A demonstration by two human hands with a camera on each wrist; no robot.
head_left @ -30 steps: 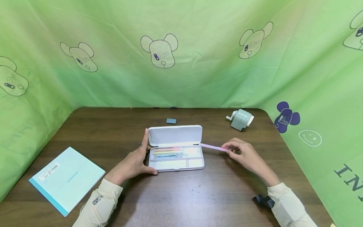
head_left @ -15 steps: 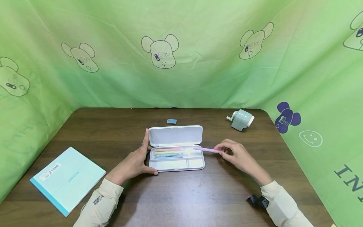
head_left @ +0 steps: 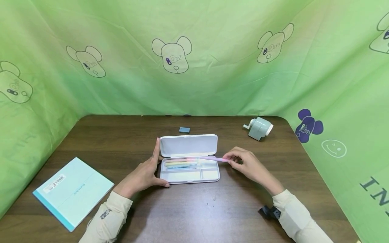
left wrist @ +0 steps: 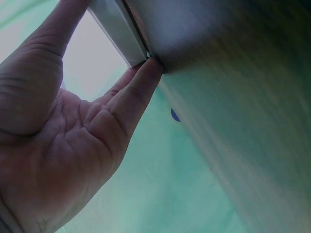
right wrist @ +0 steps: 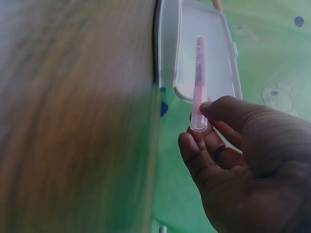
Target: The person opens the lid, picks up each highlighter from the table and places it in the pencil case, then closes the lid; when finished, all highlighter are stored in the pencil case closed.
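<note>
A white pencil case (head_left: 185, 175) lies on the table with its lid (head_left: 188, 145) raised. Several pastel pens (head_left: 180, 164) are in its long rear compartment. At the case's left end, my left hand (head_left: 145, 173) holds it, thumb at the front corner and index finger up beside the lid. My right hand (head_left: 246, 164) pinches a lilac marker pen (head_left: 214, 158) by its clear-capped end, between thumb and fingers. The pen's far end is over the rear compartment. In the right wrist view the marker pen (right wrist: 200, 68) shows small print and a pink tip inside the cap.
A light-blue notebook (head_left: 74, 192) lies at the left of the brown table (head_left: 194, 216). Behind the case is a small blue-grey eraser (head_left: 184, 130). A grey-green crank pencil sharpener (head_left: 259, 128) stands at the back right. Green printed cloth (head_left: 212, 91) hangs around the table.
My right hand has moved left with the marker pen, bringing its far end from the case's right edge to above the rear compartment. The left hand stays at the case.
</note>
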